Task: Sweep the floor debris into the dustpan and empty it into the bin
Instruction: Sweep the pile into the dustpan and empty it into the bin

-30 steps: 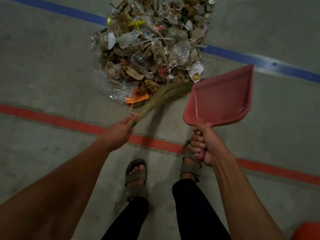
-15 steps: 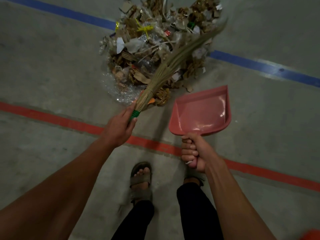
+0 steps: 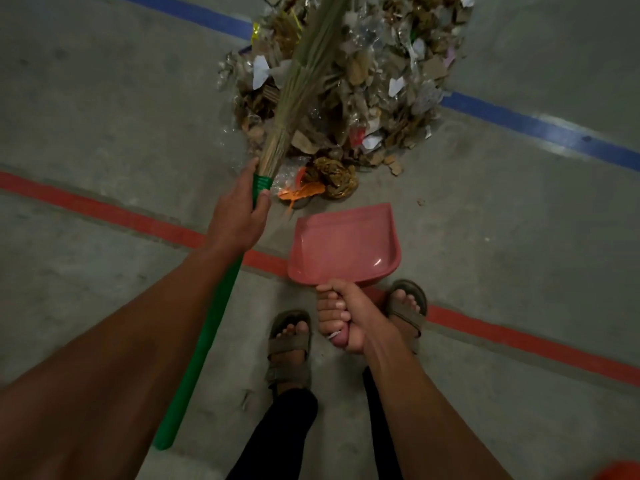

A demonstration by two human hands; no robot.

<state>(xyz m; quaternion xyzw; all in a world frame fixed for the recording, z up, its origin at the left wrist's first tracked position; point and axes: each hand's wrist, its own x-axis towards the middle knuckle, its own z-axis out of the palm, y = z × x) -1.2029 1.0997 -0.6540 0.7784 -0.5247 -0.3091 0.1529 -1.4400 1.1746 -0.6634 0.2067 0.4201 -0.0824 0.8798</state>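
Note:
A heap of debris (image 3: 374, 84), made of cardboard scraps, paper and clear plastic, lies on the concrete floor at the top centre. My left hand (image 3: 239, 209) grips the green handle of a grass broom (image 3: 304, 77), whose bristles reach up over the left part of the heap. My right hand (image 3: 349, 320) grips the handle of a pink dustpan (image 3: 343, 244). The pan is held low just in front of my feet, its mouth facing the heap, with nothing in it. An orange scrap (image 3: 301, 194) lies between the pan and the heap.
A red floor line (image 3: 104, 211) runs across under the pan and my sandalled feet (image 3: 289, 344). A blue line (image 3: 540, 128) passes beneath the heap. An orange-red object (image 3: 620, 471) shows at the bottom right corner.
The broom swung from lying low at the heap's near edge to pointing up over its left part. The dustpan came down and back toward my feet. The view moved closer to the heap.

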